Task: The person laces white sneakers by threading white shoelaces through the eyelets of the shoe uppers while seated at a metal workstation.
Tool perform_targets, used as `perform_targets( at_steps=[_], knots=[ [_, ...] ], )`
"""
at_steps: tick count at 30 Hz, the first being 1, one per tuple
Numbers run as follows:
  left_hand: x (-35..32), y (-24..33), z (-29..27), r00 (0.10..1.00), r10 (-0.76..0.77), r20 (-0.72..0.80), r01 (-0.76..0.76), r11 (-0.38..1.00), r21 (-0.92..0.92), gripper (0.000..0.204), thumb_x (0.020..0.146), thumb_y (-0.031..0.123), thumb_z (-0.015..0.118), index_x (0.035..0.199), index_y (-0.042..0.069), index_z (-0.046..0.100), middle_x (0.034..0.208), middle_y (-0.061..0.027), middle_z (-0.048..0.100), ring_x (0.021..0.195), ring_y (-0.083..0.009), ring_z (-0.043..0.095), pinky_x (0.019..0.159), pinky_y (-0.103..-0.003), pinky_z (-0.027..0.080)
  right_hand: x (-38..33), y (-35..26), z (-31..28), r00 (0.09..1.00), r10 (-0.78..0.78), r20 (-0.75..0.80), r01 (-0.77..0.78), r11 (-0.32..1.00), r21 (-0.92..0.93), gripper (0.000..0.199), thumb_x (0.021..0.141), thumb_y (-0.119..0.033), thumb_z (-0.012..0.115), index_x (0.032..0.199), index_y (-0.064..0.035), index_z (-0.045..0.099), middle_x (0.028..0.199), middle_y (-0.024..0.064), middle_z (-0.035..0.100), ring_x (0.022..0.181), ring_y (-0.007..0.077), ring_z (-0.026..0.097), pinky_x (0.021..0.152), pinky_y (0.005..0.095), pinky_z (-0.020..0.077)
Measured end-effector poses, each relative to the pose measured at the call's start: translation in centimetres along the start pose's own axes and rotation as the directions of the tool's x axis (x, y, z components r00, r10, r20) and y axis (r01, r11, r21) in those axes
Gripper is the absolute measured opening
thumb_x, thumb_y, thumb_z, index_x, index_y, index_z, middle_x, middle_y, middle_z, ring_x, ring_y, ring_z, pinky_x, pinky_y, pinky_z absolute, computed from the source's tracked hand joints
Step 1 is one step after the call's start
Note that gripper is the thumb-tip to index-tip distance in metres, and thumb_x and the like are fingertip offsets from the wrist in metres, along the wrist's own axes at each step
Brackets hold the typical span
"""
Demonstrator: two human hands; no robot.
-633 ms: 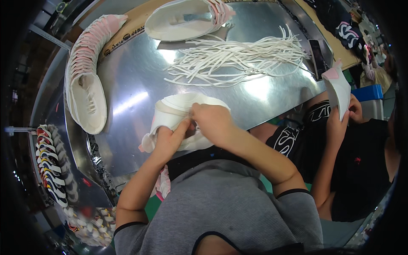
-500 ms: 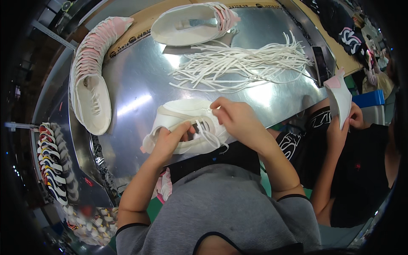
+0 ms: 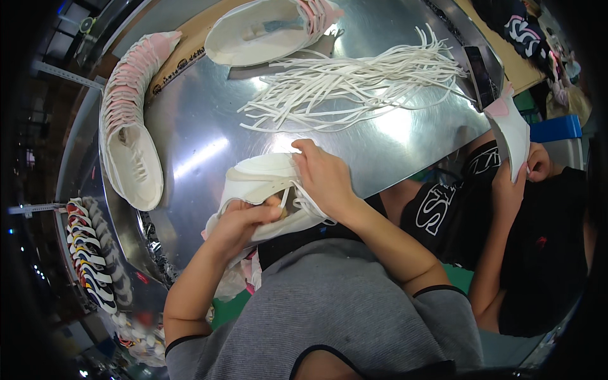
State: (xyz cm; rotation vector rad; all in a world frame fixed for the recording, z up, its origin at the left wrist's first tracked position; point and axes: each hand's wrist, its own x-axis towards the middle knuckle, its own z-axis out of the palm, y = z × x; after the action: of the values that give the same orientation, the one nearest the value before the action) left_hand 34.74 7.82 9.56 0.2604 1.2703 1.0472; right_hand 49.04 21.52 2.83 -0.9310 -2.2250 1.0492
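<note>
A white shoe upper (image 3: 256, 172) with a white lace (image 3: 304, 198) partly threaded through it lies tilted at the table's near edge, in front of my body. My left hand (image 3: 237, 223) is closed on its collar side, the fingers reaching into the opening and the thumb over the edge. The fingertips show through the gap beside the lace. My right hand (image 3: 326, 183) wraps round the other end of the upper, next to the lace, its thumb side hidden against the upper. A loose loop of lace hangs beneath that hand.
A heap of white laces (image 3: 361, 82) lies across the metal table (image 3: 190, 126). Behind it are stacked white uppers (image 3: 250, 38); a curved row of nested uppers (image 3: 130, 95) lines the left. A dark phone (image 3: 479, 76) lies far right, near a co-worker's hands holding a white piece (image 3: 512, 136).
My right hand has gone from a pinch at the eyelets to a grip round the upper's end. My left fingers have shifted inside the opening. The upper is turned slightly.
</note>
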Motion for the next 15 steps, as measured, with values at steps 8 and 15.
perform_targets(
  at_steps=[8,15],
  knots=[
    [-16.4,6.1,-1.8,0.386,0.907,0.166,-0.583,0.38,-0.718,0.017,0.094,0.018,0.061,0.082,0.006,0.056,0.087,-0.0037,0.058,0.065,-0.0097,0.054,0.058,-0.028,0.047,0.3,-0.1,0.6,0.997,0.022,-0.068,-0.025,0.999,-0.047,0.023,0.097,-0.022,0.056,0.112,-0.0046,0.058,0.091,0.0163,0.069,0.08,0.0358,0.067,0.07,0.0453,0.0533],
    [-4.2,-4.5,2.7,0.818,0.575,0.019,-0.566,0.798,0.206,0.01,0.091,0.006,0.064,0.095,-0.001,0.067,0.095,-0.0061,0.057,0.088,-0.0134,0.056,0.081,-0.026,0.045,-0.2,0.4,-1.6,0.986,0.119,-0.121,-0.031,0.828,0.559,0.023,0.091,-0.019,0.068,0.109,-0.0056,0.064,0.079,0.0068,0.066,0.071,0.0155,0.063,0.065,0.0295,0.0487]
  ],
)
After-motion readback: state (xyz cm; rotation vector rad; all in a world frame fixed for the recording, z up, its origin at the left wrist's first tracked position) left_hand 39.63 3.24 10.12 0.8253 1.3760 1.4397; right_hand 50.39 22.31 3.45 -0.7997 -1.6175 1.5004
